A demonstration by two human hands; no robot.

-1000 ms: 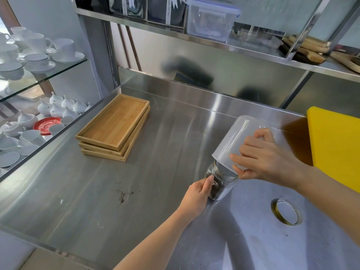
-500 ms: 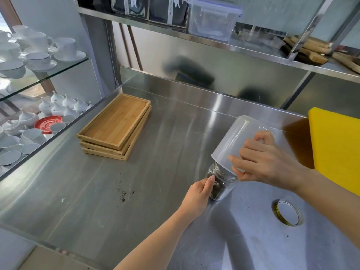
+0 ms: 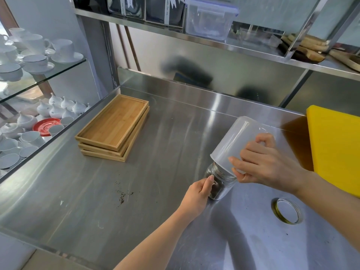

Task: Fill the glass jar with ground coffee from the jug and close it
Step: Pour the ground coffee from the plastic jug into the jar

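Note:
A small glass jar (image 3: 222, 184) stands on the steel counter (image 3: 155, 172) with dark ground coffee in its lower part. My left hand (image 3: 196, 197) grips its left side. A translucent plastic jug (image 3: 233, 143) is tipped nearly upside down, its rim resting over the jar's mouth. My right hand (image 3: 265, 164) holds the jug by its handle side. The jar's round metal lid (image 3: 288, 211) lies flat on the counter to the right, apart from both hands.
Three stacked wooden trays (image 3: 115, 127) sit at the back left. A yellow board (image 3: 335, 145) leans at the right. Spilled coffee grains (image 3: 122, 195) dot the counter left of the jar. White cups fill a glass shelf (image 3: 39, 75) on the left. A steel shelf (image 3: 214, 43) hangs overhead.
The jug stays tipped over the jar and both hands keep their grip; only the head camera shifted slightly.

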